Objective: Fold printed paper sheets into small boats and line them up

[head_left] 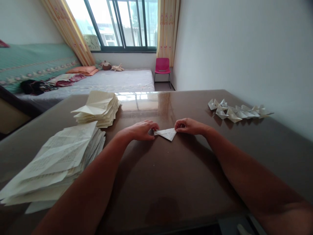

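A small folded paper (168, 133), white with lines of writing, is between my two hands over the brown tabletop (156, 182). It has a triangular shape with one point toward me. My left hand (143, 130) has its fingers and thumb closed at the paper's left end. At the right corner, my right hand (187, 126) pinches the paper between thumb and fingertips. Some of the fingertips are hidden behind the paper and the knuckles.
Two stacks of creased paper, a nearer white stack (61, 160) and a farther cream stack (99, 107), lie on the left. Several folded paper boats (233, 114) are grouped at the right. Beyond the table are a bed (132, 78) and a pink chair (162, 67).
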`<state>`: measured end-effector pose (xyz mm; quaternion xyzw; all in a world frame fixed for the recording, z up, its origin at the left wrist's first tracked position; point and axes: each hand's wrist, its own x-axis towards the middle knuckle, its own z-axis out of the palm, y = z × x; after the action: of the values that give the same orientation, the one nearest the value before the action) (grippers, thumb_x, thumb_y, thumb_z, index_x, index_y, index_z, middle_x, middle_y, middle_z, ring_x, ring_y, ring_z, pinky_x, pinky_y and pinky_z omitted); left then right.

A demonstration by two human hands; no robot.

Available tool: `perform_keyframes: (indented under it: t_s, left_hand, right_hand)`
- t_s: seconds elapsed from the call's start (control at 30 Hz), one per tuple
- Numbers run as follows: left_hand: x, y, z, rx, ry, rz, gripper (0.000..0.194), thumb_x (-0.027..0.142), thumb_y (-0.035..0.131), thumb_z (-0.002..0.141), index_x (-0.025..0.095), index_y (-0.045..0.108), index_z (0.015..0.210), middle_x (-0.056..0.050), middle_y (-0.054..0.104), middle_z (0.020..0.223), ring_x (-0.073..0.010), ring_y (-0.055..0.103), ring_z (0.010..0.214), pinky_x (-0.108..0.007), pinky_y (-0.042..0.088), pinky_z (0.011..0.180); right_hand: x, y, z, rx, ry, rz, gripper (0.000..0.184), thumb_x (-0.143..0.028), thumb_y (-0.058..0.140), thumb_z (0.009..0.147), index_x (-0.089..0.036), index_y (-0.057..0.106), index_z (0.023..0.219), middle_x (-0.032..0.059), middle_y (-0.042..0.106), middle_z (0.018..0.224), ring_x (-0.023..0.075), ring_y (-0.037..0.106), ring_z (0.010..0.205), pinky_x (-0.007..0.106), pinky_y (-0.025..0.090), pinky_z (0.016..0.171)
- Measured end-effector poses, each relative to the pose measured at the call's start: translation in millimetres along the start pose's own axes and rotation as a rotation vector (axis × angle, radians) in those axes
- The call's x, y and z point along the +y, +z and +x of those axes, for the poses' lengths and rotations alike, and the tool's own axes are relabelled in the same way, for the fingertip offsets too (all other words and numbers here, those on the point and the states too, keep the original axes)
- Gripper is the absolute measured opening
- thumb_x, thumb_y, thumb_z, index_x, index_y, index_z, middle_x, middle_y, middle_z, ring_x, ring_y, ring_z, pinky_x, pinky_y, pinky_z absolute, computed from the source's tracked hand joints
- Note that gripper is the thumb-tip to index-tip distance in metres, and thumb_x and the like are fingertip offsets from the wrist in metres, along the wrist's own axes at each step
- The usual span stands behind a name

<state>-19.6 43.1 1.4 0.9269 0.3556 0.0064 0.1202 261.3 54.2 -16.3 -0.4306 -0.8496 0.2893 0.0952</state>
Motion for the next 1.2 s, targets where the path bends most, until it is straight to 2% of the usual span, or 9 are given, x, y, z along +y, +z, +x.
perform_keyframes:
  t_s: [0.1,0.3,0.43,0.57,0.63,0.8,0.93,1.1,1.2]
  left_hand:
    - [19,-0.2,1,0.028,-0.054,0.183,0.027,0.032,0.059,0.076,0.020,0.058,0.101,-0.005,0.062,0.098,-0.0208,0.059,0.091,-0.028,0.045,0.078]
    - [42,6.7,8,0.008,-0.072,0.367,0.019,0.012,0.054,0.078,0.015,0.058,0.096,-0.011,0.061,0.098,-0.0227,0.059,0.090,-0.031,0.047,0.079]
    - [33,13.5,9,0.084,-0.051,0.334,0.021,0.007,0.050,0.078,0.016,0.058,0.094,-0.009,0.060,0.096,-0.0215,0.058,0.091,-0.031,0.047,0.080]
    - [24,17.2,8,0.140,-0.066,0.214,0.018,0.015,0.048,0.081,0.018,0.058,0.096,-0.007,0.060,0.095,-0.0195,0.059,0.088,-0.029,0.047,0.077]
    - [21,18.1,7,0.151,-0.062,0.152,0.017,0.020,0.048,0.082,0.019,0.057,0.096,-0.006,0.061,0.094,-0.0188,0.059,0.085,-0.028,0.047,0.075]
    - [15,16.9,5,0.159,-0.035,0.038,0.023,0.026,0.052,0.080,0.020,0.058,0.101,-0.003,0.064,0.093,-0.0182,0.060,0.085,-0.027,0.046,0.076]
    - [11,11.6,3,0.104,-0.016,-0.032,0.030,0.022,0.054,0.076,0.020,0.058,0.106,-0.003,0.064,0.096,-0.0166,0.061,0.085,-0.025,0.047,0.076]
    - [9,9.3,2,0.114,-0.012,-0.041,0.031,0.015,0.050,0.074,0.021,0.060,0.103,-0.003,0.063,0.098,-0.0142,0.061,0.080,-0.022,0.045,0.070]
    - [9,10.1,2,0.125,0.009,-0.001,0.027,0.016,0.049,0.076,0.022,0.061,0.100,-0.002,0.063,0.095,-0.0142,0.061,0.077,-0.023,0.044,0.068]
  right_hand:
    - [2,1,1,0.002,-0.002,-0.008,0.023,-0.032,0.057,0.080,-0.015,0.067,0.092,0.0032,0.067,0.084,0.0136,0.058,0.074,0.021,0.042,0.066]
    - [-3,3,1,0.037,0.016,-0.114,0.018,-0.029,0.057,0.081,-0.017,0.067,0.090,0.0019,0.067,0.080,0.0123,0.057,0.069,0.021,0.039,0.062]
    - [-28,13,0,0.201,-0.013,-0.293,0.016,-0.031,0.056,0.084,-0.019,0.066,0.085,0.0030,0.065,0.085,0.0128,0.056,0.072,0.023,0.036,0.062]
    - [-56,32,-1,0.187,-0.162,-0.365,0.035,-0.050,0.060,0.081,-0.020,0.063,0.099,0.0055,0.062,0.099,0.0165,0.057,0.084,0.025,0.038,0.069]
    - [-64,39,-2,0.186,-0.178,-0.469,0.037,-0.048,0.059,0.082,-0.019,0.060,0.105,0.0081,0.061,0.103,0.0199,0.056,0.093,0.026,0.039,0.073]
    - [-63,41,-1,0.183,-0.144,-0.549,0.021,-0.030,0.051,0.087,-0.018,0.060,0.102,0.0078,0.061,0.100,0.0190,0.056,0.091,0.026,0.039,0.074]
    - [-61,38,0,0.186,-0.148,-0.550,0.022,-0.029,0.051,0.086,-0.017,0.061,0.102,0.0073,0.062,0.098,0.0179,0.057,0.084,0.026,0.038,0.072]
    - [-59,34,1,0.153,-0.152,-0.571,0.025,-0.024,0.049,0.088,-0.016,0.062,0.108,0.0089,0.064,0.099,0.0182,0.060,0.086,0.026,0.037,0.074]
    - [-61,32,-1,0.161,-0.159,-0.572,0.026,-0.033,0.051,0.089,-0.017,0.063,0.105,0.0079,0.066,0.098,0.0187,0.061,0.084,0.026,0.038,0.072]
